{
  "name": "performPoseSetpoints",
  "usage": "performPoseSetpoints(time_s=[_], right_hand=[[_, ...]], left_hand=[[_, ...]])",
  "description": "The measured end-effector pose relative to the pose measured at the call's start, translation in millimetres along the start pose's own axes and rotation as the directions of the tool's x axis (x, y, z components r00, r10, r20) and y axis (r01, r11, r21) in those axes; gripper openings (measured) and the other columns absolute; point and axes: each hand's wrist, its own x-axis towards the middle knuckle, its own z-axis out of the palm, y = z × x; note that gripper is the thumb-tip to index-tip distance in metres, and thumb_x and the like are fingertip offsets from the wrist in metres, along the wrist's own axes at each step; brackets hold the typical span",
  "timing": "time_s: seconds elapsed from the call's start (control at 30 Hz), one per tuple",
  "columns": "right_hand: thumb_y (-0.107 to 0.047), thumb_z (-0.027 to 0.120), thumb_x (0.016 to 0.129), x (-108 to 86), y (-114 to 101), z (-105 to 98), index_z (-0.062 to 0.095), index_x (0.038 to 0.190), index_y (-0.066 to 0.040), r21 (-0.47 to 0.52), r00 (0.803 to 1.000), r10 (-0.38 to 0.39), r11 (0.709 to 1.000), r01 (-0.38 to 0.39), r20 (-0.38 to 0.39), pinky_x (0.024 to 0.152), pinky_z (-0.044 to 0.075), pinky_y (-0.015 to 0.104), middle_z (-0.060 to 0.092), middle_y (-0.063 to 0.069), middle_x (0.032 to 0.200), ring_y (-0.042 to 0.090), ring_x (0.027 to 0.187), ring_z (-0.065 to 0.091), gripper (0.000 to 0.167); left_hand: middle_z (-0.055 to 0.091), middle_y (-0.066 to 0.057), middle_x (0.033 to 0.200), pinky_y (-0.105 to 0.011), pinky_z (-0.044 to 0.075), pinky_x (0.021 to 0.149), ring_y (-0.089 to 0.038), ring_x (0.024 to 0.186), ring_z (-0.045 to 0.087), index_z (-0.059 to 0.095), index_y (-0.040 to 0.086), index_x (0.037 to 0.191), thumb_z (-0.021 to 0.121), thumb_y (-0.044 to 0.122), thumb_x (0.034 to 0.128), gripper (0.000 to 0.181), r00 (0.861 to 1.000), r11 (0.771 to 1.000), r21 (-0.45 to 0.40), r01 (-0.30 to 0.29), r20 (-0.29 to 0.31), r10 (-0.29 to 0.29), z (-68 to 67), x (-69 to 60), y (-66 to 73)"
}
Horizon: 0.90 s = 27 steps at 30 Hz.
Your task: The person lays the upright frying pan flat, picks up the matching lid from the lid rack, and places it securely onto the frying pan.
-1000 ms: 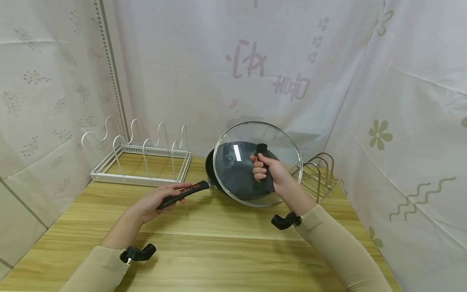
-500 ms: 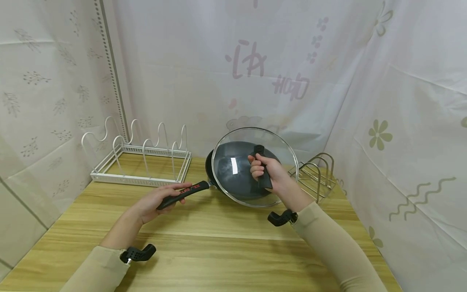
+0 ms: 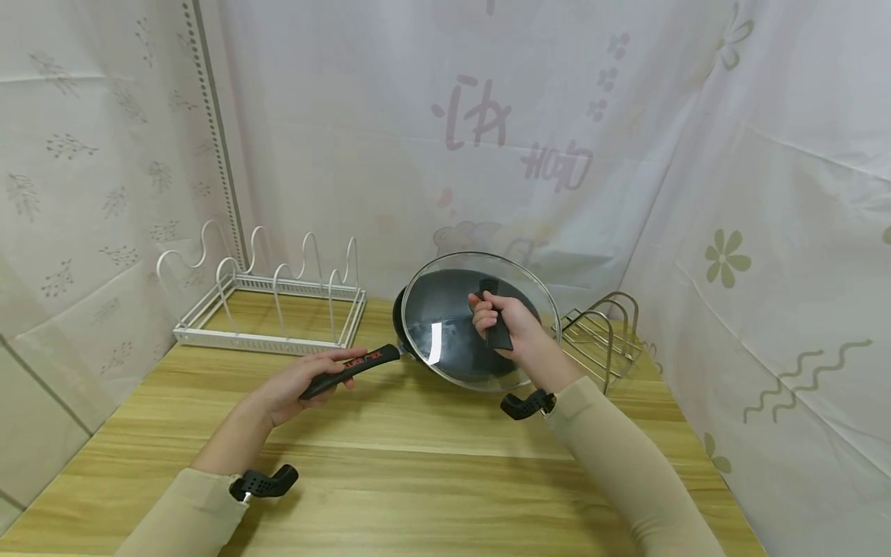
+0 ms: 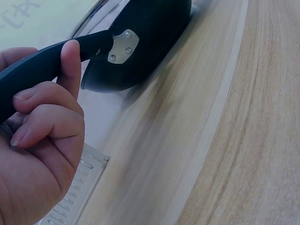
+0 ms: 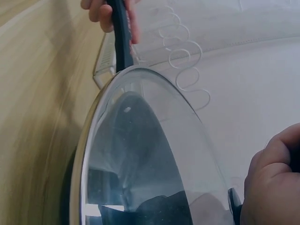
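Observation:
A black frying pan point(image 3: 400, 316) rests on the wooden table with its long black handle point(image 3: 379, 357) pointing to the front left. The person's left hand point(image 3: 298, 385) grips this handle; in the left wrist view its fingers point(image 4: 49, 119) curl round it. Over the pan is a round glass lid point(image 3: 445, 305) with a metal rim, its far side raised. The right hand point(image 3: 511, 323) holds the lid by its upright black handle point(image 3: 498, 337). In the right wrist view the lid point(image 5: 140, 145) covers much of the pan. Whether the lid's rim touches the pan is unclear.
A white wire rack point(image 3: 264, 340) stands at the back left of the table point(image 3: 390, 480). Close to the lid's right edge is a smaller metal rack point(image 3: 609, 344). Printed curtains point(image 3: 334, 155) hang behind and at both sides.
The right hand has moved slightly left with the lid, whose far edge has come down over the pan. The left hand and the pan have stayed in place.

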Motion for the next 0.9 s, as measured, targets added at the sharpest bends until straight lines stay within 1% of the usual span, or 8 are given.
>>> performPoseSetpoints(time_s=[0.1, 0.27, 0.43, 0.6, 0.73, 0.9], right_hand=[[-0.031, 0.038, 0.120, 4.4, -3.8, -0.6, 0.045, 0.129, -0.006, 0.012, 1.000, 0.008, 1.000, -0.008, -0.009, 0.050, 0.042, 0.017, 0.049, -0.002, 0.076, 0.006, 0.053, 0.043, 0.028], [-0.030, 0.038, 0.120, 13.4, -8.0, -2.5, 0.045, 0.133, -0.006, 0.013, 0.999, 0.012, 1.000, -0.011, -0.051, 0.050, 0.042, 0.015, 0.049, -0.001, 0.077, 0.005, 0.053, 0.043, 0.028], [-0.028, 0.038, 0.120, 22.6, -9.5, -4.8, 0.045, 0.135, -0.005, 0.023, 0.997, 0.007, 1.000, -0.005, -0.079, 0.048, 0.043, 0.016, 0.049, -0.001, 0.078, 0.006, 0.053, 0.043, 0.029], [-0.027, 0.038, 0.120, 32.5, -10.3, -2.2, 0.046, 0.135, -0.003, 0.029, 0.995, 0.003, 1.000, 0.000, -0.103, 0.047, 0.043, 0.017, 0.049, 0.000, 0.080, 0.007, 0.053, 0.044, 0.029], [-0.027, 0.037, 0.120, 38.2, -10.7, 0.8, 0.045, 0.135, -0.003, 0.033, 0.993, 0.021, 0.999, -0.017, -0.112, 0.048, 0.044, 0.017, 0.048, 0.000, 0.081, 0.007, 0.053, 0.044, 0.029], [-0.026, 0.037, 0.121, 42.3, -10.9, 1.3, 0.045, 0.137, -0.003, 0.058, 0.990, 0.036, 0.998, -0.028, -0.136, 0.047, 0.043, 0.017, 0.048, 0.000, 0.081, 0.007, 0.053, 0.043, 0.030]], left_hand=[[0.081, -0.003, 0.105, -0.016, 0.039, 0.052, -0.003, 0.058, 0.046, 0.065, 0.026, 0.155, 0.054, 0.022, 0.1132, 0.043, 1.000, 1.000, -0.004, -0.001, 0.001, 0.001, 0.2, 0.6, 0.4], [0.081, -0.004, 0.106, -0.017, 0.039, 0.053, -0.004, 0.059, 0.047, 0.065, 0.026, 0.155, 0.055, 0.022, 0.1132, 0.043, 1.000, 1.000, -0.008, 0.010, -0.006, -0.010, 0.5, 0.5, 1.1], [0.082, -0.003, 0.106, -0.017, 0.040, 0.054, -0.003, 0.059, 0.046, 0.064, 0.026, 0.156, 0.055, 0.023, 0.1131, 0.044, 1.000, 1.000, -0.011, 0.020, -0.016, -0.020, 0.6, -0.8, 0.9], [0.082, -0.003, 0.105, -0.017, 0.040, 0.055, -0.003, 0.059, 0.046, 0.063, 0.025, 0.157, 0.053, 0.023, 0.1141, 0.044, 1.000, 1.000, -0.012, 0.004, 0.004, -0.004, -0.5, -2.0, 0.7], [0.081, -0.004, 0.106, -0.017, 0.039, 0.054, -0.003, 0.058, 0.046, 0.062, 0.024, 0.158, 0.052, 0.022, 0.1145, 0.044, 1.000, 1.000, -0.009, -0.009, 0.021, 0.009, -1.6, -1.0, -0.6], [0.081, -0.004, 0.107, -0.017, 0.039, 0.055, -0.003, 0.059, 0.046, 0.061, 0.025, 0.158, 0.052, 0.021, 0.1145, 0.045, 0.999, 1.000, -0.004, -0.010, 0.033, 0.010, -1.9, 0.4, -1.3]])
